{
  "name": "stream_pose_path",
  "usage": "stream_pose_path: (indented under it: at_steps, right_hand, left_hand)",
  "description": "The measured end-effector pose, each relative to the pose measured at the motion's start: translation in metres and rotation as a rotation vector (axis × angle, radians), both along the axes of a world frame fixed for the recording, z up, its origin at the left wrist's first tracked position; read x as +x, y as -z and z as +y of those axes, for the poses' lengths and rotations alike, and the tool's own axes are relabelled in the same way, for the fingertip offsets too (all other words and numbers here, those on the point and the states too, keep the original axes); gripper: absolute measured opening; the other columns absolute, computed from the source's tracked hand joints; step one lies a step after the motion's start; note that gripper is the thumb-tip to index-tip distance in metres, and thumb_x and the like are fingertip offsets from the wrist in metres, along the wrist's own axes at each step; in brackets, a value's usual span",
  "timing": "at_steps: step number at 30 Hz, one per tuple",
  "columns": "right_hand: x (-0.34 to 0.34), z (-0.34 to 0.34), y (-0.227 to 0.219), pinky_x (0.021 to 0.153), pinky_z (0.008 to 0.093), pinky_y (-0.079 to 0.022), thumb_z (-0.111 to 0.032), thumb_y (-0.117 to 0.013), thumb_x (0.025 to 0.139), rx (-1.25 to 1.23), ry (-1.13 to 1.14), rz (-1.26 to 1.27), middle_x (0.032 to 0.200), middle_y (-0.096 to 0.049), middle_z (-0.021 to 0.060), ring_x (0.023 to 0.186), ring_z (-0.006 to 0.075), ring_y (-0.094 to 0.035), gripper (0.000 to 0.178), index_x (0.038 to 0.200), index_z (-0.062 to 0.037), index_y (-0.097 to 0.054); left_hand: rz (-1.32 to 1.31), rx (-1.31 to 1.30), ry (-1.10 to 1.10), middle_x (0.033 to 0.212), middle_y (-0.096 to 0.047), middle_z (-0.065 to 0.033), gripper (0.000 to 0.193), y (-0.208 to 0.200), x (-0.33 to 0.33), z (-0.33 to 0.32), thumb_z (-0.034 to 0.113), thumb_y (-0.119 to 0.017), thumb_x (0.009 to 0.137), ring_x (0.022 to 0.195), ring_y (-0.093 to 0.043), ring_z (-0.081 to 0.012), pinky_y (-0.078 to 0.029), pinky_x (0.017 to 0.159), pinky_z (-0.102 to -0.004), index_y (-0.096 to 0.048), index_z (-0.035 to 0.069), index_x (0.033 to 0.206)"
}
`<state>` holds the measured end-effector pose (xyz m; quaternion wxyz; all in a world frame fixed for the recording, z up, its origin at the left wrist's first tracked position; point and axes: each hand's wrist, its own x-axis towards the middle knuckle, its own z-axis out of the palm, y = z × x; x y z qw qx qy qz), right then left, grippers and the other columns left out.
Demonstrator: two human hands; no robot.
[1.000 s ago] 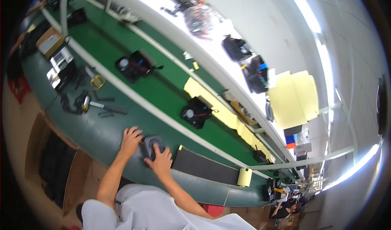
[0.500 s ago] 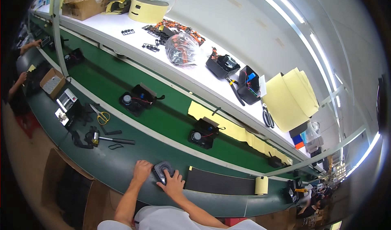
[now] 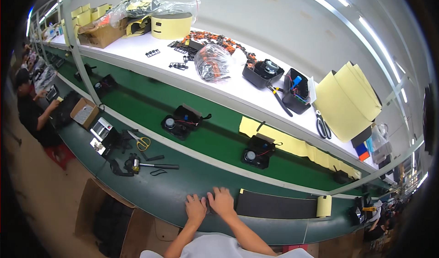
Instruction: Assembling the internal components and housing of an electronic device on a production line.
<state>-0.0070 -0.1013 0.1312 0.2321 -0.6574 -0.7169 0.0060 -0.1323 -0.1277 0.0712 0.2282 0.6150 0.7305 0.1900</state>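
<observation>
A dark plastic housing point(image 3: 209, 207) lies on the green bench in front of me, mostly covered by my hands. My left hand point(image 3: 195, 209) grips its left side, fingers bent over the far edge. On its right side, my right hand point(image 3: 222, 201) holds it with the fingers pressed down and pointing away from me. Just to the right, a long black foam strip point(image 3: 276, 205) with a yellow backing roll point(image 3: 323, 206) at its far right end lies flat.
To the left lie a hammer point(image 3: 157, 166), yellow-handled scissors point(image 3: 143, 143) and black straps point(image 3: 120, 168). Open black boxes with speakers point(image 3: 258, 153) sit on the green conveyor point(image 3: 215, 141) beyond. A white shelf point(image 3: 169, 79) holds parts and yellow sheets. Another person point(image 3: 34, 114) works at far left.
The view has shifted left, so the scene sits further right. My left hand has come onto the housing, and my hands are closer together. The housing, plainly visible before, is now mostly hidden.
</observation>
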Motion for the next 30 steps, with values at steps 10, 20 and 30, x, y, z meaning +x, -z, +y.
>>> stream_pose_path:
  at_steps: [10, 20, 30]
  right_hand:
    - [0.038, -0.009, 0.069, 0.069, 0.0504, -0.057, -0.042, -0.05, 0.099, -0.392, 0.039, 0.074, 0.083, -0.072, 0.0183, 0.075, 0.0381, -0.071, 0.046, 0.087, -0.0064, -0.076]
    - [0.049, -0.02, 0.068, 0.072, 0.0469, -0.056, -0.043, -0.06, 0.093, -0.341, -0.011, 0.022, 0.089, -0.069, 0.0147, 0.083, 0.0338, -0.069, 0.037, 0.093, -0.0077, -0.071]
    - [0.051, -0.026, 0.052, 0.078, 0.048, -0.052, -0.044, -0.059, 0.094, -0.304, -0.082, -0.047, 0.091, -0.067, 0.0144, 0.087, 0.0354, -0.066, 0.036, 0.101, -0.0087, -0.067]
  left_hand:
    - [-0.122, 0.179, 0.107, 0.096, -0.063, -0.0259, 0.031, 0.033, -0.007, 0.031, 0.025, -0.055, 0.099, 0.085, -0.062, -0.0467, -0.051, 0.075, -0.055, -0.063, -0.004, 0.092]
    - [-0.126, 0.063, -0.004, 0.096, -0.064, -0.0249, 0.03, 0.037, 0.01, 0.039, 0.024, -0.054, 0.098, 0.09, -0.062, -0.0471, -0.049, 0.08, -0.0545, -0.063, -0.003, 0.092]
    - [-0.157, 0.031, 0.058, 0.091, -0.067, -0.0275, 0.038, 0.024, 0.01, 0.039, 0.027, -0.054, 0.095, 0.087, -0.063, -0.047, -0.05, 0.081, -0.0542, -0.072, -0.005, 0.087]
